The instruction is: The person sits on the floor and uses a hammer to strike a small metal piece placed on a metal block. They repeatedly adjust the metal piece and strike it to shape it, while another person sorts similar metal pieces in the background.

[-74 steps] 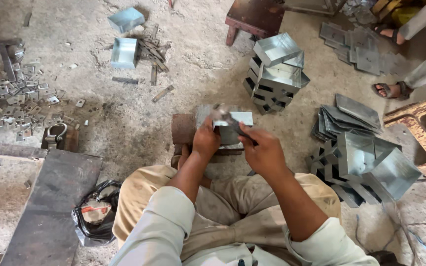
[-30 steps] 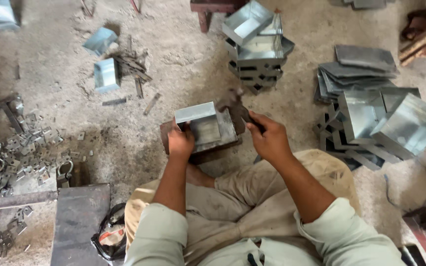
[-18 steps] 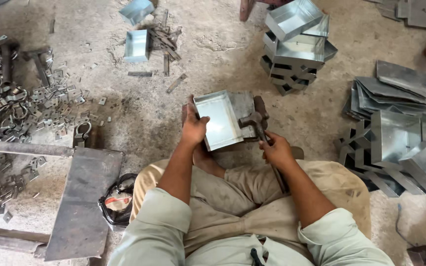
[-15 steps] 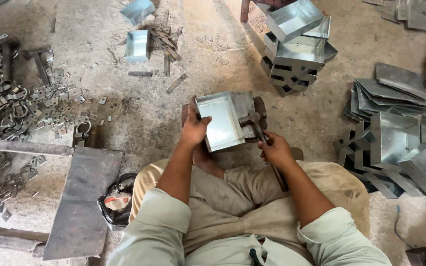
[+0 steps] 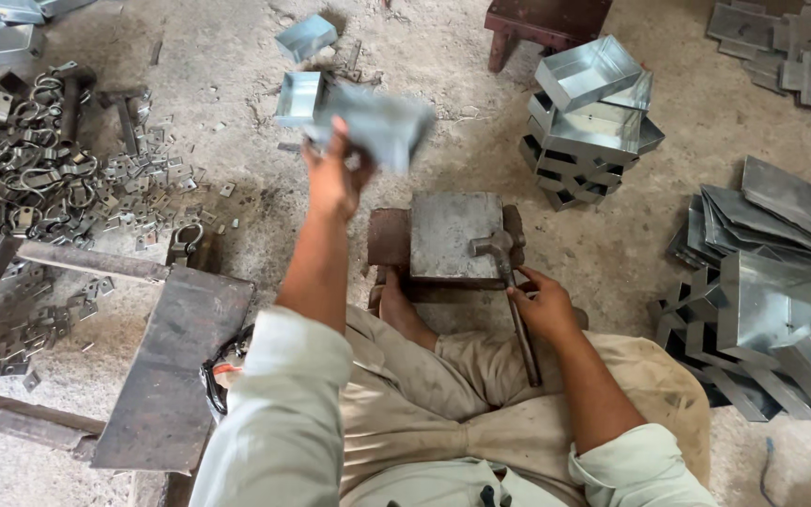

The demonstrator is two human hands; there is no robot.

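Observation:
My left hand (image 5: 333, 176) is raised forward and grips a shiny folded sheet-metal tray (image 5: 379, 124), blurred by motion, above the dusty floor. My right hand (image 5: 542, 302) holds a hammer (image 5: 504, 272) by its handle, its head resting on the edge of a square metal block (image 5: 452, 233) in front of my crossed legs. The block's top is bare.
A stack of finished metal trays (image 5: 591, 111) stands at the upper right. Flat and half-folded sheets (image 5: 770, 282) lie at the right. Two loose trays (image 5: 300, 68) lie ahead. A pile of small metal clamps and rings (image 5: 49, 160) fills the left. A dark steel plate (image 5: 173, 366) lies beside my left knee.
My left hand has lifted the tray off the block and swung it forward and to the left. The hammer has come down to rest on the block.

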